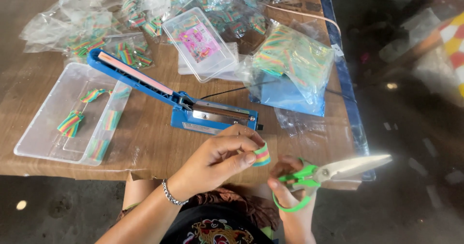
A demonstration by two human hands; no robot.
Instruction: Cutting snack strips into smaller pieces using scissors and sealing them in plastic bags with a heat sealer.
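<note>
My left hand pinches a short rainbow-striped candy strip between thumb and fingers, just off the table's front edge. Close to its right, my right hand grips green-handled scissors with the blades together and pointing right, away from the strip. A bracelet sits on my left wrist. A blue heat sealer lies on the wooden table right behind my hands, its arm raised to the upper left.
A clear plastic tray at the left holds several rainbow strips. A clear lidded box and several clear bags of striped candy crowd the back. The sealer's black cord runs right. Dark floor lies beyond the table's right edge.
</note>
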